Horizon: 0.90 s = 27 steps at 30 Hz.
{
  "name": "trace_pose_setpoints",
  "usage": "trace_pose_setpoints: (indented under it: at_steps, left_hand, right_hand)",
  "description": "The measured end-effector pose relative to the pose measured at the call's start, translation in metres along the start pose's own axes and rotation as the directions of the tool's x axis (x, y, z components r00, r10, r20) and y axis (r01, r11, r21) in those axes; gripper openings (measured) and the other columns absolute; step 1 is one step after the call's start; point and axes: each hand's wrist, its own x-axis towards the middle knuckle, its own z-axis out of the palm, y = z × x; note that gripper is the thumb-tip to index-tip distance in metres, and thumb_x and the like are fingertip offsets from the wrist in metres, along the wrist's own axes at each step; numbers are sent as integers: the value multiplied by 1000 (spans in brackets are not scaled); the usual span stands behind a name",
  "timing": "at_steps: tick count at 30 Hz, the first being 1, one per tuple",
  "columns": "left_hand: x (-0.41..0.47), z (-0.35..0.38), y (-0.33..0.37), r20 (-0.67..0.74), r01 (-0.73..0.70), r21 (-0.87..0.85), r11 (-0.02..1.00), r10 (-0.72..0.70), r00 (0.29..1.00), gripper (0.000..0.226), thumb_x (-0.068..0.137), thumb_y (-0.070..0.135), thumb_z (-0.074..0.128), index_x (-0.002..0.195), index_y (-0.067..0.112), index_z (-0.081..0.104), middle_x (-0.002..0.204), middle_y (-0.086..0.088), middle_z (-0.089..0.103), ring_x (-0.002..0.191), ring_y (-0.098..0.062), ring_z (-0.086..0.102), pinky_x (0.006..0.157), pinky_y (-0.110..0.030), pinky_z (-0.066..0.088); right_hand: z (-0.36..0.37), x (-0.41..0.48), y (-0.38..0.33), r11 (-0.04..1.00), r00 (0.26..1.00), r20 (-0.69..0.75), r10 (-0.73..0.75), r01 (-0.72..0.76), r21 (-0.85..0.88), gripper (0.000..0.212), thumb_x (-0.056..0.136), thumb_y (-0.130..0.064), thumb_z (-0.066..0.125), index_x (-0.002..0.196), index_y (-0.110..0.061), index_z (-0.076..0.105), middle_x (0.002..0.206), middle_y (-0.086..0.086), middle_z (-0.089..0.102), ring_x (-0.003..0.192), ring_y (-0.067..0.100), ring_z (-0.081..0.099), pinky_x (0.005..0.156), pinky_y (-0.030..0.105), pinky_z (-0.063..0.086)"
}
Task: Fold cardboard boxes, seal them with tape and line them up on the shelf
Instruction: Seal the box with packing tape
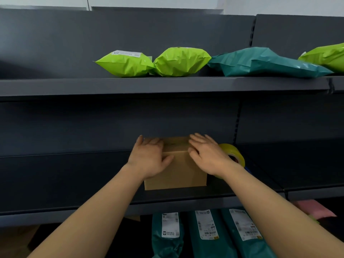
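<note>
Head view, looking forward and down into dark grey metal shelving. On the middle shelf (74, 175), near its front edge and roughly centred, a small brown cardboard box (176, 172), closed and squared up. Left hand (149, 159) flat on the box's top left corner, fingers spread, thumb hooked over the front face; pressing, not pinching. Right hand (206, 155) flat on the top right corner, fingers together and extended, likewise pressing down without gripping anything. Just beside the box on the right, partly hidden behind the right wrist, a roll of yellowish packing tape (232, 153) standing on edge. Probably the step of smoothing the sealed top flaps or settling the box in place. To do it well: even downward pressure from both palms, rubbing along the centre seam so the tape beds fully, then squaring the front face parallel with the shelf edge, leaving room alongside for more boxes. Box surface plain, matt kraft brown, unmarked front, crisp corners; a faint seam line across the top, tape on it hard to confirm. Upper shelf: two lime green mailer bags (152, 62), a teal mailer bag (264, 62), another lime one at far right. Below: teal parcels with white labels (204, 235).
</note>
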Motion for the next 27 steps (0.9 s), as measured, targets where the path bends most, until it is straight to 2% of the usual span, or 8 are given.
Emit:
trace_pose_setpoints:
  at_steps: [5, 13, 16, 18, 20, 22, 24, 27]
  left_hand:
    - [2, 8, 10, -32, -44, -124, 991, 41, 999, 56, 99, 58, 28, 151, 37, 27, 160, 11, 25, 145, -14, 27, 117, -37, 21]
    - [-14, 14, -15, -72, 55, -330, 942, -83, 994, 63, 95, 56, 42, 148, 22, 40, 154, 5, 38, 141, -14, 35, 114, -27, 26]
    - [-12, 0, -12, -30, 99, -340, 935, -116, 993, 65, 91, 64, 44, 135, 17, 54, 128, 0, 62, 112, -17, 60, 97, -31, 49]
    - [-6, -12, -3, -32, 147, -307, 940, -165, 986, 76, 84, 76, 42, 130, 17, 55, 117, -3, 64, 102, -19, 62, 88, -35, 54]
    - [8, -20, 14, -20, 150, -232, 961, -159, 987, 96, 78, 83, 41, 149, 18, 33, 147, -10, 45, 131, -28, 46, 107, -41, 41]
    - [24, -27, 35, 82, 98, -252, 963, -80, 993, 109, 75, 84, 46, 157, 25, 6, 163, -5, 14, 149, -29, 16, 120, -46, 15]
    - [43, -29, 51, 204, 54, -271, 961, 3, 979, 113, 72, 83, 52, 156, 30, -3, 165, -1, 0, 151, -25, -2, 121, -49, -2]
    - [65, -25, 61, 312, 14, -240, 971, 63, 948, 116, 69, 81, 58, 156, 33, -1, 165, 0, -2, 151, -25, -8, 118, -53, -11]
  right_hand:
    - [2, 1, 3, 998, 998, 28, -56, 56, 20, 57, 102, -46, 32, 152, -20, 26, 159, -2, 23, 146, 14, 20, 119, 29, 14]
    - [18, -11, 19, 973, 998, -59, 5, 8, 231, 59, 101, -45, 36, 151, -17, 25, 158, -1, 21, 144, 12, 19, 119, 31, 20]
    - [8, -14, 27, 937, 997, -61, 42, -18, 348, 54, 99, -35, 47, 148, -20, 32, 156, -6, 26, 143, 11, 23, 117, 25, 20]
    - [-5, -13, 31, 918, 996, -58, 61, -33, 396, 54, 97, -26, 53, 148, -23, 34, 156, -8, 27, 144, 12, 23, 113, 21, 18]
    - [-19, -10, 38, 934, 995, 22, 95, -97, 345, 68, 93, -23, 56, 153, -24, 23, 160, -8, 16, 147, 13, 14, 113, 22, 13]
    - [-28, -6, 49, 970, 973, 130, 193, -209, 124, 85, 88, -28, 61, 155, -20, 8, 162, -2, 5, 149, 17, 4, 118, 30, 9]
    - [-30, -6, 64, 950, 930, 196, 310, -297, -92, 93, 85, -28, 62, 155, -19, 2, 162, 4, 4, 149, 23, 1, 121, 37, 6]
    - [-26, -8, 79, 928, 895, 247, 370, -347, -136, 79, 90, -13, 56, 154, -22, 10, 157, 8, 22, 143, 27, 22, 118, 38, 20]
